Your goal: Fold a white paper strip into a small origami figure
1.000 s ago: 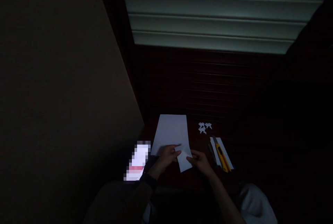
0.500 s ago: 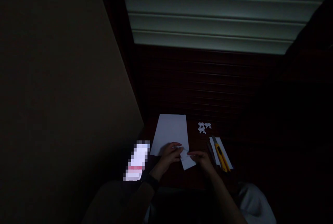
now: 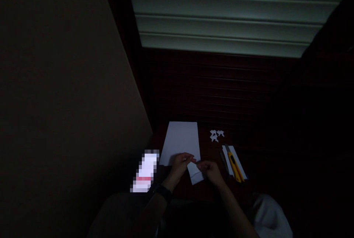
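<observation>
Left hand, right hand — grips closed on creased paper, near flat sheet; jagged bits right of sheet.

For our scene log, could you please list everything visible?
Table: 1, dark, lower centre
Large sheet: 1, white, centre
Small paper: 1, white, lower centre
Paper shapes: 3, white, right
Cutter: 1, yellow, right
Strip: 1, white, under cutter
Slim object: 1, dark, beside cutter
Pixelated screen: 1, whitish, left
Slats: many, pale and dark, background
Wall: 1, brownish, left
Trousers: 1, greyish, bottom
Wristband: 1, dark, left wrist
Left hand, right hand: 2, bare, at small paper
</observation>
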A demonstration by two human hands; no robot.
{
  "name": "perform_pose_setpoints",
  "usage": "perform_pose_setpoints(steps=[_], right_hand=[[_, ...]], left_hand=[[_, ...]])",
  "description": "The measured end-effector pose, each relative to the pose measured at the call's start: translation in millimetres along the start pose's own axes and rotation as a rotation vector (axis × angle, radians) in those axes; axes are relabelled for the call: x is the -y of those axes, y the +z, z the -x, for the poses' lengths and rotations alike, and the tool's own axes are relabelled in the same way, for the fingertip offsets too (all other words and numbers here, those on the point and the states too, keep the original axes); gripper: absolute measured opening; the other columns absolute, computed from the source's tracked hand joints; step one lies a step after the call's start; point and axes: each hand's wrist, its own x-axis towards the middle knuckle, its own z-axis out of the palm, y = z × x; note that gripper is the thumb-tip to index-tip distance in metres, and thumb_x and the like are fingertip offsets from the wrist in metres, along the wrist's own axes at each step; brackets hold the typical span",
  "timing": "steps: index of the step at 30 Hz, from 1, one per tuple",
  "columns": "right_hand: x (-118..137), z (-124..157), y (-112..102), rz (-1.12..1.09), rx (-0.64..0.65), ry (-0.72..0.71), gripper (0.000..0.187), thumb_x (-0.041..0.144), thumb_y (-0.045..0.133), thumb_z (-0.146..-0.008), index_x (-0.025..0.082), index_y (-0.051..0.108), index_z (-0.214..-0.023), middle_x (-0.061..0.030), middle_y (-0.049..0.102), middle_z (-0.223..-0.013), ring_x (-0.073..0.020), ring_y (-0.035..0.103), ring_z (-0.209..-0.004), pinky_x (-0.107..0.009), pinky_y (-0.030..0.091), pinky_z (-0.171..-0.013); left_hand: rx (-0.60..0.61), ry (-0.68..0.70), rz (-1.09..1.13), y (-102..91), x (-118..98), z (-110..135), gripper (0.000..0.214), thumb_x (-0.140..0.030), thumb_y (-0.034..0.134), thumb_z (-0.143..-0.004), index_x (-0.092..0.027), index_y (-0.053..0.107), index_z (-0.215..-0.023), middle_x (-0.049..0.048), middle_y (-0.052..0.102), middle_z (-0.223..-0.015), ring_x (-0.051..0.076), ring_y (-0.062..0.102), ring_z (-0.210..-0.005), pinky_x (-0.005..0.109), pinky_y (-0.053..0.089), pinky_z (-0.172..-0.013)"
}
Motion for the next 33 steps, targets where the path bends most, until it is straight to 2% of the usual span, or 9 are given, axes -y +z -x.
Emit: perform_pose_setpoints(steps=[6, 10, 12, 14, 16, 20, 26, 30, 33], right_hand=[[12.8, 3.5, 1.4, -0.126, 0.014, -0.006, 0.039, 0.04, 0.068, -0.066, 0.017, 0.065, -0.097, -0.0069, 0.068, -0.087, -0.02, 0.06, -0.074, -0.027, 0.045, -0.061], [11.5, 3.0, 0.9, -0.161, -0.036, 0.016, 0.042, 0.041, 0.069, -0.064, 0.018, 0.064, -0.098, -0.0065, 0.068, -0.085, -0.0189, 0.06, -0.067, -0.025, 0.045, -0.054], [9.9, 3.0, -1.2, -0.18, -0.058, 0.036, 0.047, 0.043, 0.069, -0.063, 0.018, 0.062, -0.102, -0.006, 0.068, -0.083, -0.018, 0.059, -0.063, -0.024, 0.044, -0.05], [9.5, 3.5, -3.9, -0.198, -0.053, 0.061, 0.05, 0.044, 0.069, -0.062, 0.018, 0.06, -0.105, -0.0061, 0.068, -0.082, -0.0181, 0.059, -0.062, -0.025, 0.043, -0.048], [10.7, 3.8, -5.9, -0.206, -0.032, 0.068, 0.05, 0.043, 0.069, -0.062, 0.018, 0.06, -0.104, -0.0068, 0.067, -0.086, -0.0192, 0.06, -0.066, -0.026, 0.045, -0.052], [15.3, 3.6, -2.7, -0.189, -0.028, 0.016, 0.046, 0.036, 0.067, -0.065, 0.017, 0.059, -0.105, -0.0078, 0.065, -0.095, -0.0216, 0.059, -0.08, -0.031, 0.047, -0.067], [9.8, 2.3, 12.9, -0.069, -0.256, -0.091, 0.061, 0.012, 0.063, -0.057, 0.025, 0.05, -0.115, -0.0033, 0.057, -0.113, -0.0218, 0.052, -0.101, -0.031, 0.04, -0.086], [0.3, 0.8, 12.2, -0.104, -0.338, -0.051, 0.053, 0.012, 0.055, -0.058, 0.022, 0.053, -0.11, -0.0043, 0.06, -0.105, -0.0225, 0.055, -0.093, -0.03, 0.044, -0.076], [-2.7, 2.0, 8.5, -0.187, -0.328, 0.006, 0.047, 0.015, 0.055, -0.058, 0.021, 0.055, -0.105, -0.0048, 0.063, -0.095, -0.022, 0.058, -0.082, -0.029, 0.047, -0.064]], left_hand=[[-0.154, -0.035, 0.165, 1.6, 2.2, -4.1, 0.037, -0.043, 0.065, -0.066, -0.011, 0.064, -0.084, 0.0148, 0.069, -0.083, 0.025, 0.065, -0.079, 0.032, 0.049, -0.065], [-0.105, -0.076, 0.289, -0.6, -7.4, 6.0, 0.041, -0.04, 0.062, -0.069, -0.016, 0.059, -0.102, 0.0151, 0.063, -0.105, 0.024, 0.063, -0.086, 0.034, 0.051, -0.067], [-0.025, -0.08, 0.298, -4.0, -10.9, 12.1, 0.042, -0.033, 0.065, -0.067, -0.017, 0.058, -0.105, 0.0137, 0.062, -0.108, 0.024, 0.062, -0.091, 0.034, 0.051, -0.071], [0.034, -0.083, 0.239, -7.2, -10.4, 15.1, 0.042, -0.028, 0.069, -0.063, -0.015, 0.06, -0.102, 0.0124, 0.066, -0.097, 0.024, 0.063, -0.086, 0.033, 0.051, -0.071], [0.023, -0.088, 0.185, -8.3, -5.4, 13.6, 0.041, -0.029, 0.071, -0.061, -0.014, 0.062, -0.098, 0.0096, 0.068, -0.084, 0.022, 0.064, -0.077, 0.033, 0.052, -0.067], [-0.12, -0.103, 0.094, -2.1, 10.4, 5.1, 0.034, -0.035, 0.072, -0.059, -0.011, 0.066, -0.081, 0.0077, 0.068, -0.068, 0.022, 0.064, -0.062, 0.034, 0.054, -0.055], [-0.224, 0.043, -0.057, 8.7, 20.5, 11.1, 0.029, -0.041, 0.067, -0.062, -0.015, 0.071, -0.074, 0.0046, 0.069, -0.068, 0.022, 0.064, -0.063, 0.03, 0.053, -0.053], [-0.285, -0.049, 0.115, 9.0, 18.5, 18.9, 0.038, -0.042, 0.069, -0.06, -0.011, 0.069, -0.082, 0.0063, 0.07, -0.072, 0.022, 0.064, -0.067, 0.031, 0.055, -0.055], [-0.328, -0.099, 0.276, 7.5, 16.9, 21.0, 0.041, -0.041, 0.07, -0.061, -0.009, 0.067, -0.086, 0.0085, 0.069, -0.077, 0.02, 0.064, -0.07, 0.034, 0.056, -0.062]])
